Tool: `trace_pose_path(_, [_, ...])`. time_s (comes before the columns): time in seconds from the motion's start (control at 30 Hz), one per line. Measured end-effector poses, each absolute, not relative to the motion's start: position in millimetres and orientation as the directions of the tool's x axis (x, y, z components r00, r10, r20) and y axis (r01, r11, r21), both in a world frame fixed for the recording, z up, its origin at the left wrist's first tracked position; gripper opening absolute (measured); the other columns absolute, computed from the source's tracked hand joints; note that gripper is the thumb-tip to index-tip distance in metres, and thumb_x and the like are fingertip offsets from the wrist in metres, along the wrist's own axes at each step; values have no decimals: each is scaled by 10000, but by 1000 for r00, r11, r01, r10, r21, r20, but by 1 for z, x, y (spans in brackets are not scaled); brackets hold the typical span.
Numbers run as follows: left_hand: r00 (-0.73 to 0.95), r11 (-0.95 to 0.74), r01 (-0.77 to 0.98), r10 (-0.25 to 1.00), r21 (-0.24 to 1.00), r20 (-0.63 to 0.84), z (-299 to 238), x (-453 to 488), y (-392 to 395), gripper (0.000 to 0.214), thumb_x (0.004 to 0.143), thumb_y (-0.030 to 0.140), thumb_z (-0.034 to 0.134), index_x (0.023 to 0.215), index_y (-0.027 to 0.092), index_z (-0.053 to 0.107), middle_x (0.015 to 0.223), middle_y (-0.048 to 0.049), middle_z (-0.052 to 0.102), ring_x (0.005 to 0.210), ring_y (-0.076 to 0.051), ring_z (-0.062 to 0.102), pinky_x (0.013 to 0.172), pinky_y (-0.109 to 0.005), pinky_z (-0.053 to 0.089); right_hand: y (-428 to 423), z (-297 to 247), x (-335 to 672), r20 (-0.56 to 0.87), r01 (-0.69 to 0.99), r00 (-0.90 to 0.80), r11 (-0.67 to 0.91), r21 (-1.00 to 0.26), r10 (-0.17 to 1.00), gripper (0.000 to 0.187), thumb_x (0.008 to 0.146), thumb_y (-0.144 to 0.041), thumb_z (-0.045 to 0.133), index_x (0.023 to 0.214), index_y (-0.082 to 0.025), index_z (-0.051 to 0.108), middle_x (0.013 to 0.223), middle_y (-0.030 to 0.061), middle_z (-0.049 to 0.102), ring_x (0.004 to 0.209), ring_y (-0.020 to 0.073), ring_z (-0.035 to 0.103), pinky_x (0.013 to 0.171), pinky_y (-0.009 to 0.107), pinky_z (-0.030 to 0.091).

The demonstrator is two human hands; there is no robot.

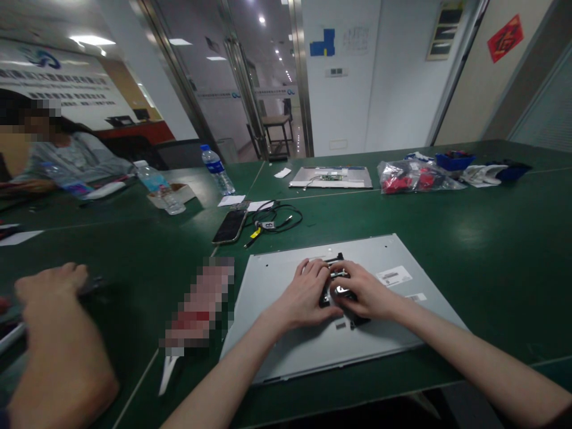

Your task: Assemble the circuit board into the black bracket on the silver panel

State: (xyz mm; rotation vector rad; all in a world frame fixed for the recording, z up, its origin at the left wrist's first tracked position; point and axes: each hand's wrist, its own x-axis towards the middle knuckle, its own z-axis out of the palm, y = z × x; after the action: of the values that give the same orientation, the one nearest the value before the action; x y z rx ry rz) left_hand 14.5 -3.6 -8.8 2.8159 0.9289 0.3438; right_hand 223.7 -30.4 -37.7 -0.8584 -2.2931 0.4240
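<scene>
A grey metal panel (384, 256) lies flat on the green table (491, 238) in front of me, with white labels near its right side. At its middle sits a small black part (336, 275). My left hand (308, 292) rests on the panel with curled fingers pressing the part's left side. My right hand (364, 292) meets it from the right, fingers closed over the same part. Most of the part is hidden under my fingers.
A phone (230, 226) and black cables (277, 220) lie beyond the panel. A second panel (330, 177), a bag of red parts (415, 177) and water bottles (217, 170) stand farther back. Another person's hand (51, 286) is at left; a seated person at far left.
</scene>
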Motion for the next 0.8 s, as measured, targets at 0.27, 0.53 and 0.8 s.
trace_pose_path(0.27, [776, -790, 567, 607, 233, 170, -10, 16, -3, 640, 735, 611, 711, 1175, 199, 497, 1197, -106, 546, 1228, -334, 454, 1140, -570, 245, -29, -40, 224, 443, 454, -592, 733, -507, 673, 231, 813, -69, 634, 998, -207, 619, 1315, 117, 514, 1231, 269, 484, 1010, 459, 442])
trace_pose_path(0.53, [785, -799, 550, 594, 243, 177, -11, 15, -2, 589, 764, 567, 695, 1190, 211, 500, 1186, -101, 545, 1203, -331, 461, 1123, -565, 264, -29, -40, 227, 416, 475, -600, 722, -503, 684, 201, 842, -90, 618, 1005, -208, 622, 1307, 114, 521, 1224, 266, 490, 1002, 468, 447])
trace_pose_path(0.8, [779, -793, 567, 604, 222, 169, -13, 16, -3, 559, 782, 545, 687, 1184, 202, 505, 1162, -97, 543, 1180, -320, 468, 1128, -556, 257, -32, -33, 224, 450, 446, -596, 740, -504, 665, 183, 828, -100, 655, 976, -208, 639, 1312, 109, 514, 1238, 260, 481, 1005, 463, 440])
